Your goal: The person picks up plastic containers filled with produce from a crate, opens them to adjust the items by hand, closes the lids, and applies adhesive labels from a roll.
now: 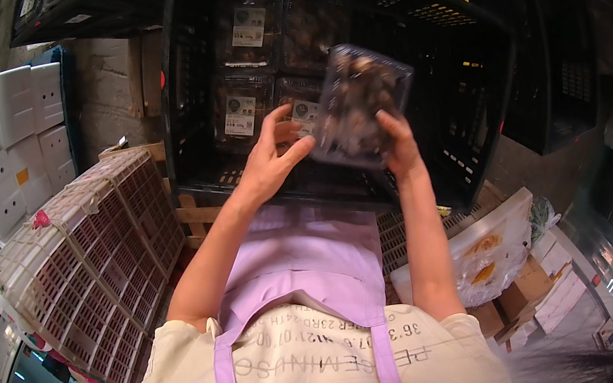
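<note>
My right hand point(400, 143) grips the lower right edge of a clear plastic clamshell pack point(362, 104) with brown, lumpy contents, blurred. It is tilted above a large black plastic crate point(444, 91). Beside its left edge, my left hand point(276, 154) is spread, fingers curved, over the crate. Inside the crate lie several similar packs: a labelled one point(248, 32) at the back left, one point(312, 34) to its right, a labelled one point(240, 115) at the front left, and another point(303, 111) partly hidden behind my left hand. What the packs contain is unclear.
White foam boxes point(7, 161) are stacked at the left, behind a tied white plastic crate point(94, 255). Other black crates stand at the upper left point(92, 15) and right point(551, 44). At the lower right are a plastic-wrapped foam box point(481, 248) and a cardboard box point(523, 289).
</note>
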Motion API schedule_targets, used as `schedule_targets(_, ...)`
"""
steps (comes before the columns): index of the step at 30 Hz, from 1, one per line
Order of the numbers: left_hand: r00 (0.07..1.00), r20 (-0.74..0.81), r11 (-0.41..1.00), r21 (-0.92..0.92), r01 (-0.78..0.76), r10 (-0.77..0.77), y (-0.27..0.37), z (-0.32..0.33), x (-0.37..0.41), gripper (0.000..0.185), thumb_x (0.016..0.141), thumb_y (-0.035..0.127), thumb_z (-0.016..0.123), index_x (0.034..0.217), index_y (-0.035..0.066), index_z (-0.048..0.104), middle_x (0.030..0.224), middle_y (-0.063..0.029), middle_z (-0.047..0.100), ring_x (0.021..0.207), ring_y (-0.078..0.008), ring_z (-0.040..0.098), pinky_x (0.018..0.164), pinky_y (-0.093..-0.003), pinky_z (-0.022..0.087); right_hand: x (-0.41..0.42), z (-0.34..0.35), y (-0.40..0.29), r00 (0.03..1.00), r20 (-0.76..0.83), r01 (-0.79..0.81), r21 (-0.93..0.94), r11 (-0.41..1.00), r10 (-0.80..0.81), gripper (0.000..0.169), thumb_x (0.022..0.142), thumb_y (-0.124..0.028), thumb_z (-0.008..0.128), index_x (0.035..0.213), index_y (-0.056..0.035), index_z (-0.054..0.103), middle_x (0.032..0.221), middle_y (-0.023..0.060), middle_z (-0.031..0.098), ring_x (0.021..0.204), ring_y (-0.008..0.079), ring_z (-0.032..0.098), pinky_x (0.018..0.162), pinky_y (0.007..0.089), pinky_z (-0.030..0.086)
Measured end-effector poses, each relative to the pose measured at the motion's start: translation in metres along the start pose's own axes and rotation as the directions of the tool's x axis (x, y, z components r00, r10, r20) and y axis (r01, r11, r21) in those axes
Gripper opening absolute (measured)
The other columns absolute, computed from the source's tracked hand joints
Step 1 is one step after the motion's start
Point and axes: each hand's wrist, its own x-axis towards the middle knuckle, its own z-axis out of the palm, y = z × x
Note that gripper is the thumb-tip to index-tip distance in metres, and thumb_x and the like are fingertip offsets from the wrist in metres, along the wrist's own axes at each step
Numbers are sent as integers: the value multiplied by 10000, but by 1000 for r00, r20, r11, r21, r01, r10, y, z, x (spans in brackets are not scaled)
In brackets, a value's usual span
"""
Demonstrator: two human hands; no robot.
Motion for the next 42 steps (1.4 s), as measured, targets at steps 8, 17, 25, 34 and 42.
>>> schedule_targets(8,858,102,556,722,-412,503,-34,4,-30,186,757,47,662,935,69,614,804,-86,627,729,-279,610,619,-359,488,97,-84,-38,949,-267,137,-127,982,-167,503,806,-139,702,1237,29,505,1107,111,609,990,211,606,851,335,499)
schedule_targets(17,886,94,481,811,-332,454,-31,11,-24,65,772,130,645,816,106,605,724,-35,597,676,-211,598,590,-316,492,151,-94,-41,925,-308,57,-467,883,-223,541,766,-295,754,1175,17,588,1126,122,627,1021,217,600,854,309,466)
schedule_targets(25,891,44,507,809,-298,452,-29,19,-24,59,772,126,633,821,101,612,724,-54,601,692,-255,601,609,-363,486,109,-60,-69,705,-102,150,-945,289,-701,532,751,-237,748,1174,20,552,1172,185,536,1032,306,563,873,377,474)
schedule_targets(34,887,8,516,811,-275,461,-18,123,-36,237,784,167,660,993,75,594,949,-94,611,854,-285,592,721,-372,481,20,-138,-327,390,-326,635,-582,508,-861,197,846,-39,631,1036,-41,583,920,21,597,792,110,582,705,215,488)
schedule_targets(42,817,-386,607,792,56,429,-24,167,-9,66,772,112,661,807,67,627,769,-93,624,724,-290,613,654,-376,490,187,-329,-358,809,-561,109,-151,982,-176,481,708,-248,822,1005,44,580,768,154,600,752,313,629,706,419,560)
